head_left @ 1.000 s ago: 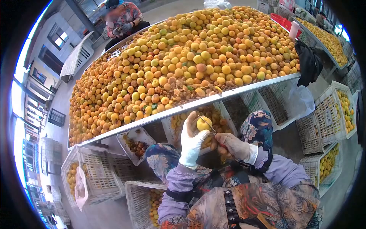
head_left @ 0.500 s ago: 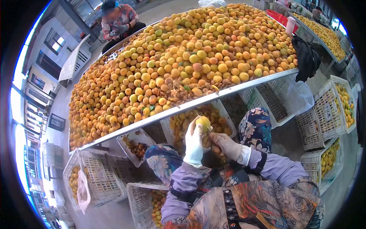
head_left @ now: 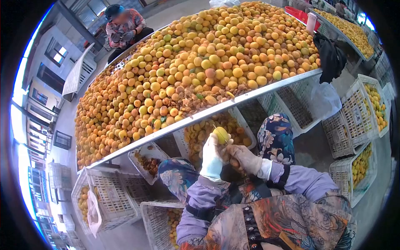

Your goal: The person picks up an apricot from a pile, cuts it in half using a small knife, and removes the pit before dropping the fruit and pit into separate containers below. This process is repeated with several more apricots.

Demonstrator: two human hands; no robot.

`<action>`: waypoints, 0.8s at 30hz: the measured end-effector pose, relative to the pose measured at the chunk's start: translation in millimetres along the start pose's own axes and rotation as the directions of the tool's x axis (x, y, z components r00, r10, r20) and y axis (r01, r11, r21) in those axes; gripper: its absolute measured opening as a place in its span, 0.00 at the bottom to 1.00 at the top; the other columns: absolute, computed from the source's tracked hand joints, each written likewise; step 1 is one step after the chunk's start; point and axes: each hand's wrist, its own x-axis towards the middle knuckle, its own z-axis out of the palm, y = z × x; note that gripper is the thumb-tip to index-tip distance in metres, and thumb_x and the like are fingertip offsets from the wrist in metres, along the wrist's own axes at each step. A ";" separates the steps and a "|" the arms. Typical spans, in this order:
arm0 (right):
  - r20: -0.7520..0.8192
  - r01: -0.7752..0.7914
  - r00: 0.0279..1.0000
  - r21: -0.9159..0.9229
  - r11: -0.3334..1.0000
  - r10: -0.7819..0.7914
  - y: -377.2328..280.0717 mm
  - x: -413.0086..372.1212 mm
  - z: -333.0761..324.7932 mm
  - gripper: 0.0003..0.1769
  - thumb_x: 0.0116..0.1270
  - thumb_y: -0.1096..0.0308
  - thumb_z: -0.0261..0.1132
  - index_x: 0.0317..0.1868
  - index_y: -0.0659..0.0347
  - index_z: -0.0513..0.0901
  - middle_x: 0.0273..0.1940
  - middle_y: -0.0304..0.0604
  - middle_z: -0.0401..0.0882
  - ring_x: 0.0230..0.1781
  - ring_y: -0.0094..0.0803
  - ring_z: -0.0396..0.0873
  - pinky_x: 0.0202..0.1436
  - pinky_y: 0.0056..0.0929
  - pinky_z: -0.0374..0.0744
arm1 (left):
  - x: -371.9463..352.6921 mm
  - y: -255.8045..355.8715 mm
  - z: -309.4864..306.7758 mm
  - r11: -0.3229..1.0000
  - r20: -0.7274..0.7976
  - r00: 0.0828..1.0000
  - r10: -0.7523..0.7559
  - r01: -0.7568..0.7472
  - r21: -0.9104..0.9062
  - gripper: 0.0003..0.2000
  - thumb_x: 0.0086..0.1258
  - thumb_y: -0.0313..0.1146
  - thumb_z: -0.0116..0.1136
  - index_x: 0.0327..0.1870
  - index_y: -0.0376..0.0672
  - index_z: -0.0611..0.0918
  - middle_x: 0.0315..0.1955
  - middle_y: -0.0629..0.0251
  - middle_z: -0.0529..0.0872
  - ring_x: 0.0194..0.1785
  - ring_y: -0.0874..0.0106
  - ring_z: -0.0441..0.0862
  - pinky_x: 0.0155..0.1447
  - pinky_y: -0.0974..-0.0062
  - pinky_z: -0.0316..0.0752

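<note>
My left hand (head_left: 211,157), in a white glove, grips a yellow-green apricot (head_left: 221,135) at its fingertips, above my lap. Across the fruit runs a thin line like a wire or fine blade, with one end sticking up past the top. My right hand (head_left: 246,159), in a soiled glove, is closed right beside the apricot. Whatever its curled fingers hold is hidden. Below and beyond the hands sits a crate of apricot pieces (head_left: 203,135). Just past it, the sloping table carries a big heap of apricots (head_left: 175,68).
A metal table edge (head_left: 200,116) crosses in front of me. White crates (head_left: 112,202) stand at my left, with stacked crates (head_left: 348,121) at my right. A small bin (head_left: 148,160) holds dark scraps. A black garment (head_left: 331,58) hangs at the table corner. Another person (head_left: 125,27) sits far left.
The view has tilted slightly, shifting the table a little up and left. Both hands stay together at the apricot, which looks slightly turned and lower in the left fingers.
</note>
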 end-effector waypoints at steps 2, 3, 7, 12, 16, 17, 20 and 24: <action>-0.013 -0.068 0.998 0.033 0.997 0.068 -7.2 -2.0 0.0 0.26 0.73 0.44 0.46 0.36 0.59 0.76 0.11 0.33 0.62 0.06 0.22 0.57 0.08 0.21 0.56 | -1.8 0.5 0.0 0.985 0.015 0.995 -0.099 0.100 -0.142 0.25 0.75 0.52 0.43 0.59 0.38 0.70 0.47 0.57 0.80 0.48 0.68 0.79 0.53 0.71 0.75; 0.041 -0.115 0.993 0.036 0.993 0.113 -14.6 -3.1 -1.0 0.27 0.73 0.43 0.46 0.36 0.58 0.76 0.11 0.33 0.61 0.06 0.22 0.57 0.08 0.22 0.56 | 2.6 -1.1 1.3 0.985 0.018 0.995 -0.093 0.095 -0.144 0.25 0.75 0.52 0.43 0.59 0.38 0.70 0.47 0.57 0.80 0.48 0.68 0.79 0.53 0.71 0.75; 0.189 -0.260 0.953 0.102 0.960 0.238 -45.8 -10.9 3.2 0.25 0.74 0.43 0.44 0.35 0.57 0.72 0.12 0.30 0.56 0.07 0.20 0.53 0.10 0.21 0.54 | 11.3 -4.4 5.8 0.953 0.035 0.953 0.300 -0.301 0.030 0.25 0.75 0.48 0.45 0.62 0.37 0.66 0.49 0.57 0.78 0.50 0.68 0.78 0.59 0.70 0.71; 0.128 -0.160 0.981 0.079 0.984 0.149 -13.3 -0.6 -2.0 0.27 0.73 0.41 0.45 0.32 0.57 0.73 0.12 0.30 0.57 0.07 0.21 0.54 0.10 0.22 0.54 | 10.3 -8.3 4.1 0.994 0.017 0.995 0.099 -0.099 -0.044 0.21 0.74 0.46 0.48 0.57 0.38 0.70 0.46 0.57 0.79 0.47 0.67 0.79 0.56 0.72 0.74; -0.025 -0.082 0.996 0.024 0.996 0.083 -2.4 0.8 -3.7 0.28 0.71 0.39 0.47 0.31 0.57 0.74 0.10 0.32 0.59 0.05 0.22 0.55 0.08 0.23 0.54 | 10.7 -18.7 -1.8 0.954 0.026 0.989 -0.145 0.146 -0.262 0.24 0.70 0.54 0.51 0.52 0.40 0.74 0.44 0.58 0.81 0.49 0.64 0.78 0.54 0.67 0.75; -0.017 -0.183 0.983 0.076 0.980 0.184 -8.7 -2.0 -4.1 0.28 0.71 0.39 0.47 0.31 0.56 0.75 0.10 0.32 0.59 0.06 0.22 0.55 0.08 0.23 0.54 | 10.2 -17.7 -3.2 0.931 0.068 0.979 -0.191 0.202 -0.305 0.25 0.70 0.55 0.51 0.52 0.40 0.74 0.44 0.58 0.81 0.50 0.64 0.78 0.55 0.66 0.75; 0.107 -0.213 0.974 0.124 0.969 0.200 -30.3 -6.7 -8.7 0.28 0.71 0.39 0.47 0.31 0.56 0.75 0.10 0.32 0.59 0.05 0.22 0.55 0.07 0.24 0.54 | 19.5 -21.5 -4.2 0.996 0.062 0.997 0.036 -0.030 -0.089 0.23 0.72 0.47 0.51 0.59 0.40 0.70 0.48 0.58 0.79 0.53 0.67 0.75 0.58 0.69 0.71; 0.129 -0.239 0.966 0.121 0.964 0.223 -40.6 -9.0 -6.2 0.28 0.72 0.40 0.46 0.31 0.57 0.75 0.10 0.32 0.58 0.05 0.21 0.55 0.07 0.24 0.54 | 14.3 -7.0 3.3 0.892 0.100 0.942 0.321 -0.336 0.301 0.24 0.73 0.43 0.51 0.62 0.38 0.67 0.47 0.58 0.80 0.48 0.67 0.79 0.56 0.70 0.72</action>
